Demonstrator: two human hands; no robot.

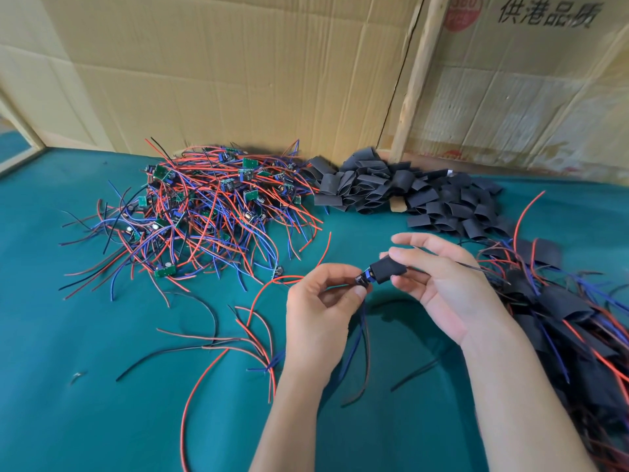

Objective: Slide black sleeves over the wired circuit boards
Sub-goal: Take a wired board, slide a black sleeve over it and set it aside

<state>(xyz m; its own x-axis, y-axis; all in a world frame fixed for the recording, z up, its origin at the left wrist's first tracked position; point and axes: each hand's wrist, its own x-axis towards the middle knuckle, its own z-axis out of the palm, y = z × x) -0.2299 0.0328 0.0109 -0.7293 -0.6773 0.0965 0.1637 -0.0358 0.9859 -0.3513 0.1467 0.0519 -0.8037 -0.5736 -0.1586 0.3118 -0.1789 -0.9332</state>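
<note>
My left hand [320, 308] pinches the exposed end of a small circuit board [363, 278], whose blue and dark wires hang down below the hand. My right hand [439, 281] pinches a black sleeve [386, 269] that covers most of that board; only the board's left tip sticks out. Both hands hover above the green cloth near the middle. A heap of bare green boards with red, blue and black wires [204, 206] lies at the back left. A pile of loose black sleeves [401, 192] lies at the back, right of the heap.
Sleeved boards with trailing wires [558, 318] are piled along the right side. A few loose red and black wires [238, 335] lie on the green cloth [85, 386] left of my left forearm. Cardboard sheets [238, 69] and a wooden post [413, 76] stand behind.
</note>
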